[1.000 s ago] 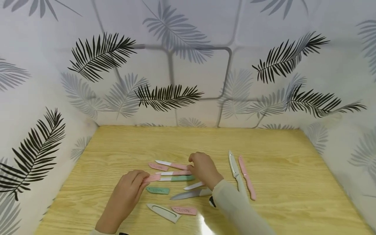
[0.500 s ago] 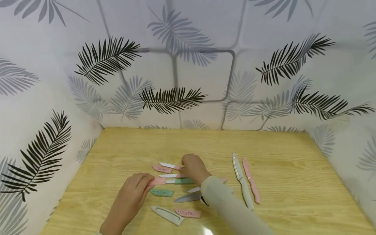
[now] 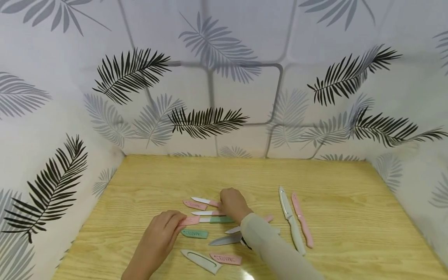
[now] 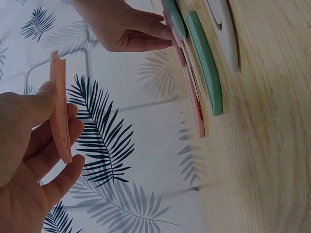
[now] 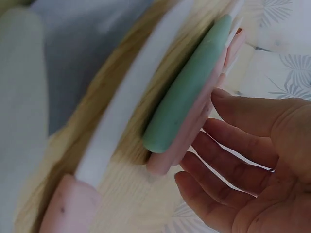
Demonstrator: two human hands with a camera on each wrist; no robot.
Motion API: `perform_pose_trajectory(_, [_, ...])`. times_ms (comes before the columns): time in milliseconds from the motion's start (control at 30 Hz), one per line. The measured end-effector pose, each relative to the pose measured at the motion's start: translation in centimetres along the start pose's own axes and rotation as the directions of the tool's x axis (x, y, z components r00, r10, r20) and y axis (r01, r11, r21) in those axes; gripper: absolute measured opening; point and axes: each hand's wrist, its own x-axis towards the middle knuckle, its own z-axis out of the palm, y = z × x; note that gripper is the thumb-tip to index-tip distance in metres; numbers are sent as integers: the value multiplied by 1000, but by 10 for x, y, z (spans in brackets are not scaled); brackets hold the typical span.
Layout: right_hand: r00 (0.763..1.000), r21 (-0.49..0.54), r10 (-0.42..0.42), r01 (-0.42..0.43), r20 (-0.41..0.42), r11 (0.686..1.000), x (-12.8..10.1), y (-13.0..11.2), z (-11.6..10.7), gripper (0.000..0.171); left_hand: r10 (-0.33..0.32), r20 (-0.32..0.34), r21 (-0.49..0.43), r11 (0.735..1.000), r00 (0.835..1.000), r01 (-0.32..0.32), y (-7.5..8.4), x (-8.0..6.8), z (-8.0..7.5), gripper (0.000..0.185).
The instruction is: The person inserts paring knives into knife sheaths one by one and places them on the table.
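In the head view my left hand (image 3: 155,239) pinches a pink blade sheath (image 3: 190,221) between thumb and fingers; the left wrist view shows the sheath (image 4: 59,111) raised off the table. My right hand (image 3: 233,203) reaches over the pink handles, its thumb and fingertips at the handle of the farthest pink knife (image 3: 213,203), whose white blade points left. Nearer lie a second pink knife (image 3: 206,213) and a green-handled knife (image 3: 221,219). In the right wrist view the thumb lies against a pink handle (image 5: 197,114), with curled fingertips along its far side.
Left of the knives lie a pink sheath (image 3: 194,205) and a green sheath (image 3: 194,233). Nearer are a whitish sheath (image 3: 201,261) and another pink sheath (image 3: 225,259). A grey-bladed knife (image 3: 224,239) lies partly under the right sleeve. Sheathed knives (image 3: 294,227) rest at right.
My right hand has moved left, from the ends of the pink handles to farther along them, covering more of the handles. The left hand keeps the pink sheath.
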Motion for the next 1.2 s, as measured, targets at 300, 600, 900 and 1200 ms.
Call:
perform_pose_trajectory(300, [1000,-51,-17,16,-13,999,3,5,6,16,-1,3,2,1000,1000,1,-2,-1,0,31])
perform_pose_trajectory(600, [997,-84,-64,67,40,994,7,11,4,20,-49,3,17,999,999,49,-7,-3,-3,45])
perform_pose_trajectory(900, [997,15,-43,42,68,999,1,17,-7,32,-39,1,13,999,999,39,-5,-4,-2,35])
perform_pose_trajectory(1200, [996,77,-84,81,35,994,-22,26,-29,18,-10,-2,13,1000,1000,10,-4,1,-1,39])
